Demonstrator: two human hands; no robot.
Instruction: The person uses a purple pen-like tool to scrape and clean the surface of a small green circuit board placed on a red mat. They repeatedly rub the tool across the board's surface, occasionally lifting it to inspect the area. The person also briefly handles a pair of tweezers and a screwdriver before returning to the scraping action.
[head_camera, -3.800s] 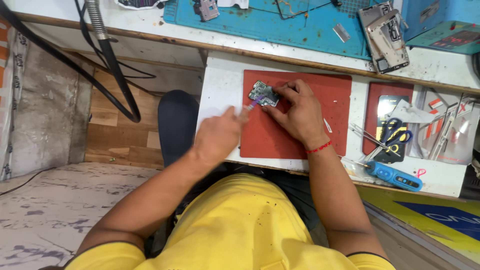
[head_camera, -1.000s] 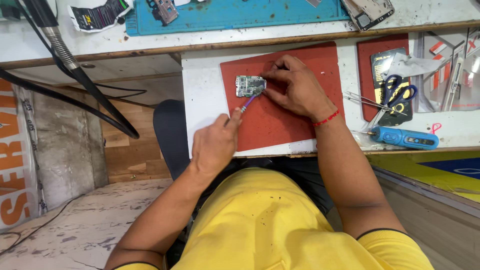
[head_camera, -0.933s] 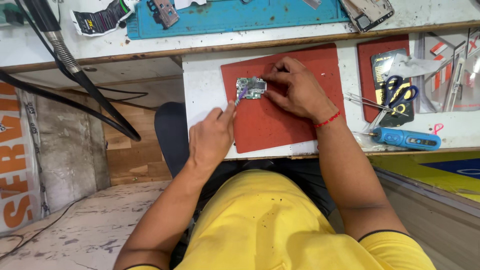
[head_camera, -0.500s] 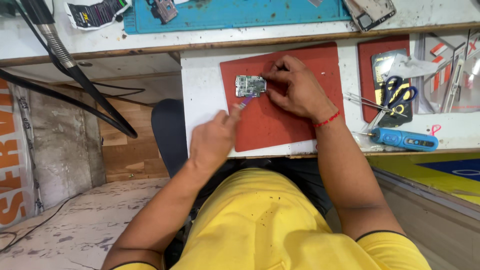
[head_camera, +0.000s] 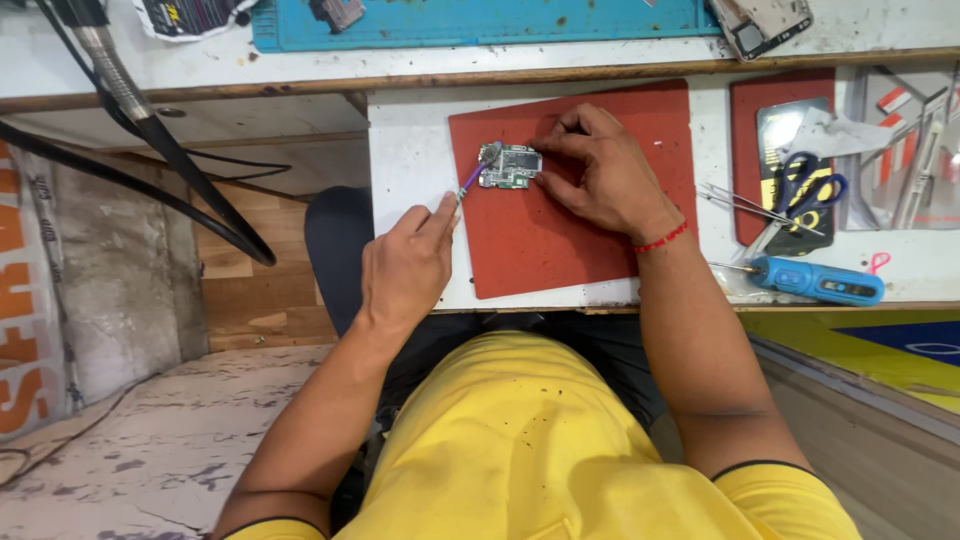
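Note:
A small green circuit board (head_camera: 512, 166) lies on a red work mat (head_camera: 590, 220) on the white bench. My right hand (head_camera: 600, 175) rests on the mat and pins the board at its right edge with fingers and thumb. My left hand (head_camera: 408, 265) grips a thin purple-handled brush (head_camera: 472, 178), whose bristle tip touches the board's left end. A red thread circles my right wrist.
A blue electric screwdriver (head_camera: 815, 281) lies at the bench's front right, with tweezers (head_camera: 740, 205) and blue-handled scissors (head_camera: 805, 190) behind it. A blue mat (head_camera: 480, 22) and a phone frame (head_camera: 765, 20) sit on the back shelf. Black cables (head_camera: 150, 150) hang at left.
My left hand has kept shifting the brush slightly over the board's left end. My right hand stays pressed on the board. The view has moved a little.

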